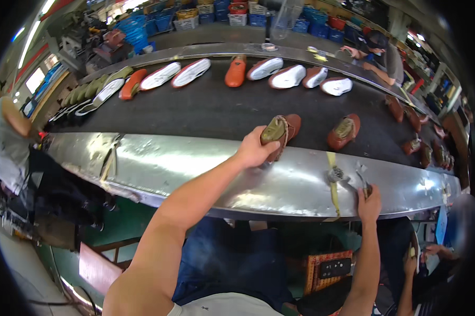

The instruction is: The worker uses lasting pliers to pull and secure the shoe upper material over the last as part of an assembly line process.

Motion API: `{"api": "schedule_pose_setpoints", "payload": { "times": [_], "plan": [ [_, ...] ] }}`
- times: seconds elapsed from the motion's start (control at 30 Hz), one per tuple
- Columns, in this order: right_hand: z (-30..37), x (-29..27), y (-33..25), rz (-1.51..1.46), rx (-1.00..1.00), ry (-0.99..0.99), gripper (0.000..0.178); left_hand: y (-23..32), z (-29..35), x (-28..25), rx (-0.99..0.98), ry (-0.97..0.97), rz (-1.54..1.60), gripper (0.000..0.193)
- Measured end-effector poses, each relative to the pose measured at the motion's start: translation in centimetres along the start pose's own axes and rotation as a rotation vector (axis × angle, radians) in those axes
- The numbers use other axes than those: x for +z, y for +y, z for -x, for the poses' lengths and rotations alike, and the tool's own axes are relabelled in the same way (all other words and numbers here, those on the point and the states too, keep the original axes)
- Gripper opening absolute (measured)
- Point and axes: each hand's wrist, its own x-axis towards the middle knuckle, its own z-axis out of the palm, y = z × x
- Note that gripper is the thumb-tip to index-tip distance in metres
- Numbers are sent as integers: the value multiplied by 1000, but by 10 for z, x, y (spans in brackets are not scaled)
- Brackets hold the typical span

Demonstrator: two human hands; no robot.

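Observation:
My left hand (256, 149) is closed around a reddish-brown shoe (293, 126) with an olive-green last inside it. That shoe is over the near edge of a dark conveyor belt (195, 116), its toe pointing away from me. My right hand (370, 203) grips a hand tool with a grey metal head (360, 173), just above the metal ledge; its exact kind is unclear. Beyond the tool, a second brown shoe (344, 131) stands on the belt, also with a green last in it.
Across the belt lie orange shoes (235, 71) and shoes with white soles up (192, 72). More brown shoes (427, 154) stand at the right. A shiny metal ledge (163, 168) runs in front of me, with yellow tape (332, 184) across it. People work at the left, far right and near right.

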Motion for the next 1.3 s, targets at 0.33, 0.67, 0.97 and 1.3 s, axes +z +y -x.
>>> {"api": "schedule_pose_setpoints", "payload": {
  "times": [0.33, 0.67, 0.97, 1.3],
  "plan": [
    [-2, 11, -6, -30, 74, -33, 48, -19, -175, 88, 172, -325, 51, 73],
    [-3, 19, -2, -11, 116, -74, 44, -139, -276, -37, -59, 444, -798, 74],
    [-2, 27, 0, -37, 291, -113, 43, -201, -320, -132, 134, 292, -699, 55],
    [-4, 27, -3, -25, 235, -170, 49, -260, -254, -282, -210, 758, -1066, 63]
  ]
}}
